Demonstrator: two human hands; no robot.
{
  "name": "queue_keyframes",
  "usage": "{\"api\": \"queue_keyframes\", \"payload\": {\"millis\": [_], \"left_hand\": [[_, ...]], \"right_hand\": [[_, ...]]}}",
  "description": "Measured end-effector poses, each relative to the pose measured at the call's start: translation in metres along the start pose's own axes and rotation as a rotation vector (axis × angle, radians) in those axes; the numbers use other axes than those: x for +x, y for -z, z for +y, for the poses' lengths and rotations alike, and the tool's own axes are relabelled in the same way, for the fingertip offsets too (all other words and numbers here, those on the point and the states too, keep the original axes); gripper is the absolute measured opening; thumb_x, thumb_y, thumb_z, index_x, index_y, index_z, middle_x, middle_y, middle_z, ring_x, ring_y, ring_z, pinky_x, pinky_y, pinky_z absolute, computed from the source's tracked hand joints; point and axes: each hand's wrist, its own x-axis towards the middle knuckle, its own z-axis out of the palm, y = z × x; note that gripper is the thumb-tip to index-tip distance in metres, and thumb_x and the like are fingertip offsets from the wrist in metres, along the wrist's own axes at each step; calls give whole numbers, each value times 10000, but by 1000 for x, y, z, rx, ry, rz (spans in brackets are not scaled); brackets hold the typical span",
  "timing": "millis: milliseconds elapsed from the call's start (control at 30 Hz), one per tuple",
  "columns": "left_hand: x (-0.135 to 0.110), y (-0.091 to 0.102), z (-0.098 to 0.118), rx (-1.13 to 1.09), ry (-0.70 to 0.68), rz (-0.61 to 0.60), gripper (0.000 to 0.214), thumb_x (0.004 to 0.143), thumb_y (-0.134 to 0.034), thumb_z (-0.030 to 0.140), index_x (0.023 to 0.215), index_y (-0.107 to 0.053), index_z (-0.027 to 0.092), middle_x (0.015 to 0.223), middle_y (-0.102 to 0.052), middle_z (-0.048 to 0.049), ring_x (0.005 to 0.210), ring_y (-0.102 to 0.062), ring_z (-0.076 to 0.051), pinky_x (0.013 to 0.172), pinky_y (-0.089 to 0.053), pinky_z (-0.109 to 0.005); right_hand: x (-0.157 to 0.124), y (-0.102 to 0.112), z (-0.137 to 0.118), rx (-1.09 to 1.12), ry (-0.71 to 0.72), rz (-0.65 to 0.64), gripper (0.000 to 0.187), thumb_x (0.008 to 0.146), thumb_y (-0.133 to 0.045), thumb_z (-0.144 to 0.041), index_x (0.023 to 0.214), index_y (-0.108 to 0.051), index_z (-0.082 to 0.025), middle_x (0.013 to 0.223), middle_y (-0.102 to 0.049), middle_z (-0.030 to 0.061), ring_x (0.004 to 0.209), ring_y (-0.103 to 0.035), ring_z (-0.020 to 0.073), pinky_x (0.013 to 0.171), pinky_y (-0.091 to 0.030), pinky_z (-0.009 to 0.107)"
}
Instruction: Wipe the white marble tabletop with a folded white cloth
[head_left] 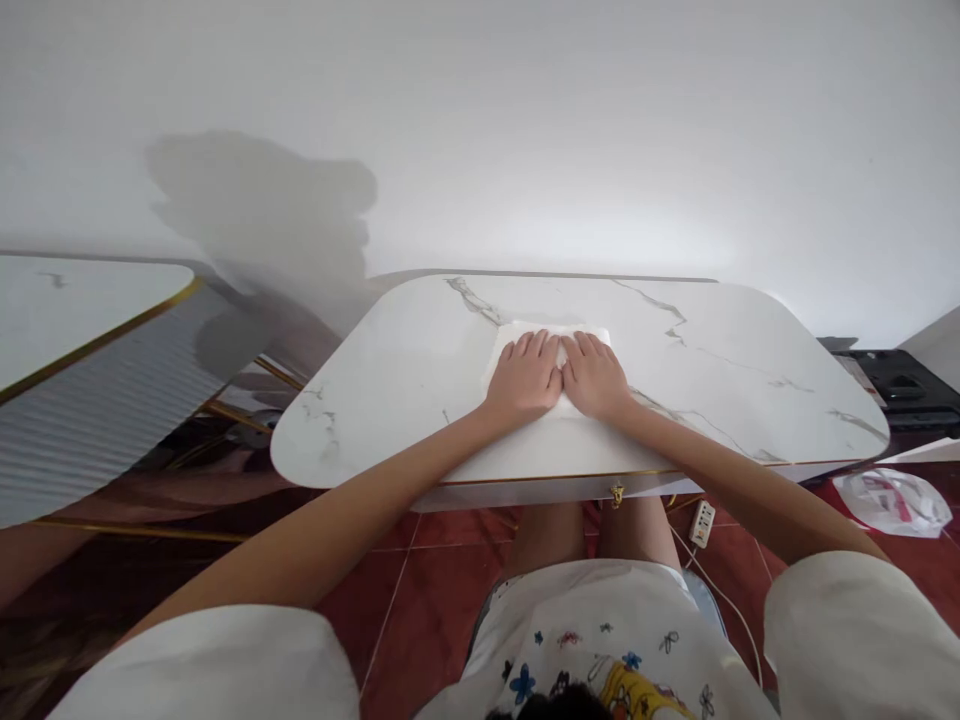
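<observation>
On a white marble-patterned table (pixel 390 400) lies a flat white sheet (pixel 551 328), perhaps a tissue or thin cloth; its exact kind I cannot make out. My left hand (pixel 526 372) rests palm down on its left part, fingers stretched out away from me. Beside it, my right hand (pixel 595 372) lies flat on the right part, its thumb close to the left thumb. Both hands are open and hide most of the sheet, whose edges show beyond the fingertips and at the sides.
A white wall (pixel 525 130) rises behind the table. To the left stands another marble-topped piece (pixel 82 305) with gold edging. A black case-like object (pixel 911 390) and a clear plastic bag (pixel 892 503) are at the right. A power strip (pixel 702 523) with its cable lies on the red tiled floor (pixel 427 600).
</observation>
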Motion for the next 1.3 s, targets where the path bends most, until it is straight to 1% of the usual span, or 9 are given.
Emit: {"api": "queue_keyframes", "payload": {"millis": [167,300,467,600,700,867,1100,1200,1300], "left_hand": [[-36,11,23,19,12,-16,525,941,-361,257,1429,-486,107,1502,-489,-165,1392,-429,-328,1136,-354,-487],[-54,14,44,33,27,-7,515,950,-363,262,1422,-505,114,1503,-495,-159,1395,-436,-328,1148,-350,-489],[-58,14,68,10,29,-32,520,947,-373,259,1431,-494,112,1512,-482,-169,1412,-414,-338,1148,-345,-519],[-44,14,81,-13,-2,-86,542,945,-372,254,1456,-453,92,1531,-452,-182,1419,-397,-343,1155,-325,-541],[-27,12,85,-23,-11,-118,549,949,-377,255,1469,-428,89,1547,-430,-176,1430,-379,-340,1166,-307,-533],[6,2,80,-28,12,-76,504,953,-375,234,1439,-454,123,1535,-447,-155,1421,-384,-319,1154,-321,-505],[57,-15,49,-55,45,6,430,952,-362,216,1343,-526,146,1445,-526,-138,1345,-442,-299,1112,-352,-464],[80,-20,35,-71,72,37,408,943,-373,215,1310,-545,164,1375,-567,-140,1293,-475,-301,1080,-370,-464],[101,-25,22,-81,113,47,412,941,-374,219,1310,-547,161,1369,-567,-148,1292,-471,-309,1076,-364,-474]], "right_hand": [[-41,14,-13,13,-3,22,466,961,-400,-196,1394,-533,-85,1451,-539,189,1356,-466,322,1123,-372,464],[-65,23,-11,13,-5,18,480,946,-407,-185,1398,-533,-86,1462,-533,184,1368,-460,320,1127,-375,468],[-83,33,4,17,7,2,493,936,-401,-173,1405,-530,-90,1455,-540,172,1367,-463,297,1133,-375,444],[-84,35,23,18,-18,2,484,925,-405,-168,1382,-549,-100,1445,-552,158,1360,-468,290,1129,-383,431],[-75,34,38,24,-32,-2,485,919,-400,-160,1379,-546,-110,1450,-547,147,1364,-460,282,1127,-381,427],[-43,27,59,26,-34,-30,485,922,-383,-153,1380,-538,-120,1446,-547,135,1359,-457,274,1121,-380,412],[23,10,79,33,22,-55,467,931,-349,-143,1351,-553,-120,1410,-564,151,1312,-489,273,1100,-392,410],[53,3,86,52,58,-56,466,927,-335,-138,1334,-562,-137,1358,-597,144,1270,-513,270,1075,-412,420],[82,-6,94,73,76,-68,472,922,-345,-142,1344,-555,-123,1377,-583,148,1276,-505,270,1093,-394,423]]}}
